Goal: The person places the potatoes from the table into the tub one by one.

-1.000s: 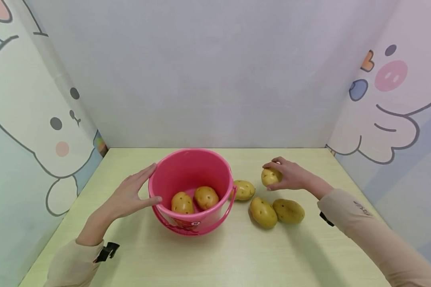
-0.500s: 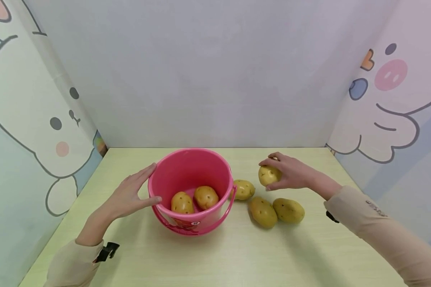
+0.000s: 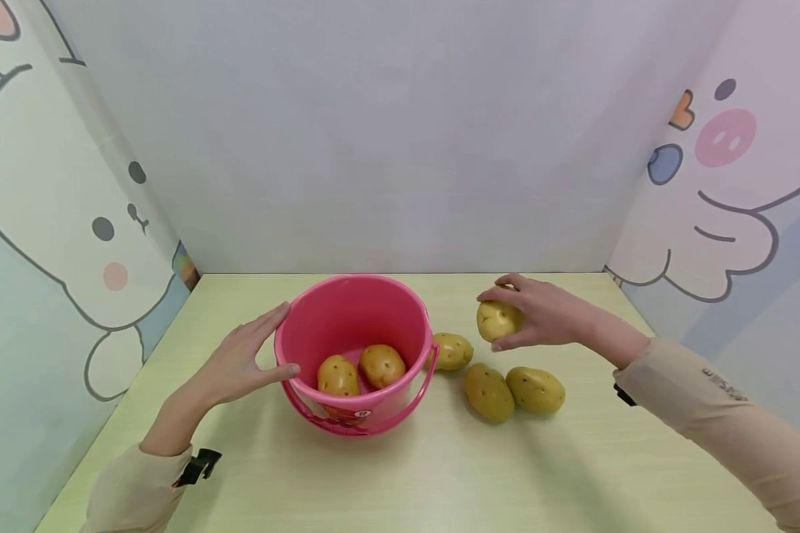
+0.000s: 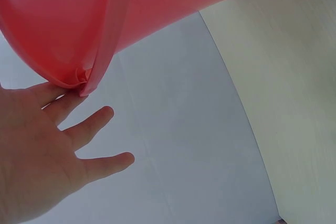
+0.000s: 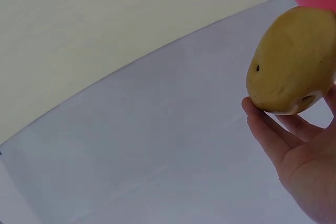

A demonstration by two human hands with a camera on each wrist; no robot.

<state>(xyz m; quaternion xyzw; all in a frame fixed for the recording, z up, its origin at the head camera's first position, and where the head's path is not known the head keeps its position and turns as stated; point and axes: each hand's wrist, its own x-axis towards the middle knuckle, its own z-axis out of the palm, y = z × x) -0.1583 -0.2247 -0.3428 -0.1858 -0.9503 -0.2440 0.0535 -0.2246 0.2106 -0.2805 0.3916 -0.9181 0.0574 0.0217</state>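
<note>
Head view | right hand point(image 3: 541, 314) — grasping potato point(image 3: 496, 321) between thumb and fingers | left hand point(image 3: 241, 364) — splayed, touching pink bucket point(image 3: 353, 311)

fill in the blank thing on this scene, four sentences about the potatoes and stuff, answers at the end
1. The right hand holds a ____.
2. Inside the bucket lie ____ potatoes.
3. On the table rest ____ other potatoes.
4. In the head view, those lie to the ____ of the bucket.

Missing words: potato; two; three; right

Potato point(image 3: 495, 322) in R hand point(image 3: 545, 314) nearer bkt point(image 3: 353, 314)
</note>
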